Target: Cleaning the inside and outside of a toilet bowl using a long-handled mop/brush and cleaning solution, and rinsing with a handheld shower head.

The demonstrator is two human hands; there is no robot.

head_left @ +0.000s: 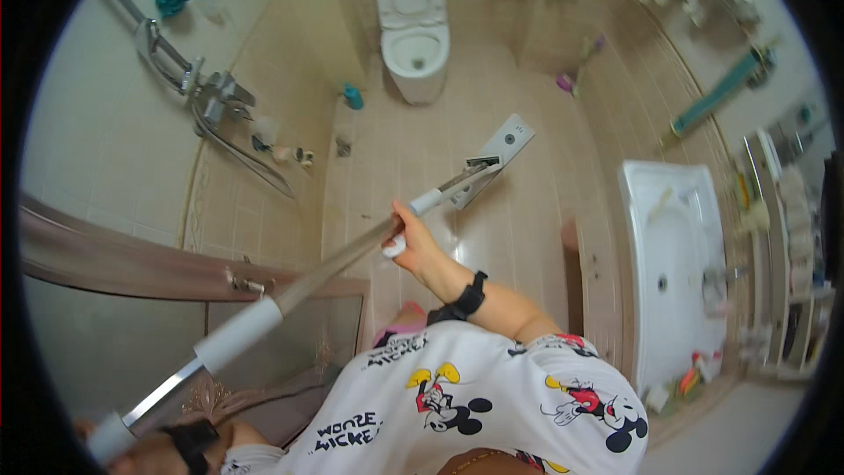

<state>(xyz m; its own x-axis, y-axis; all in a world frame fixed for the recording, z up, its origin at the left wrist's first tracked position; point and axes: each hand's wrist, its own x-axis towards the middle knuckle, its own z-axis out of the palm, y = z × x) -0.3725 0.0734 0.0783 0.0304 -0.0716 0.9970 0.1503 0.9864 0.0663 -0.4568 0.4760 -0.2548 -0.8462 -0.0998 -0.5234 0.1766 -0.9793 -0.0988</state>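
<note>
A flat mop [325,273] with a long metal pole and white grips slants from the lower left to the middle of the floor. Its rectangular pale head [512,138] lies on the tiles in front of the toilet. My right hand [411,242] is closed round the pole partway down, with a small white piece showing under the palm. At the pole's upper end, near the dark rim of the picture, my left hand [110,453] is wrapped round the white end grip; its fingers are partly hidden. Both wrists wear black straps.
A white toilet [415,57] with raised lid stands at the back, a blue bottle [352,97] to its left. A washbasin [673,281] is on the right. A shower mixer [220,97] hangs on the left wall. A framed glass door [264,286] stands beside me at left.
</note>
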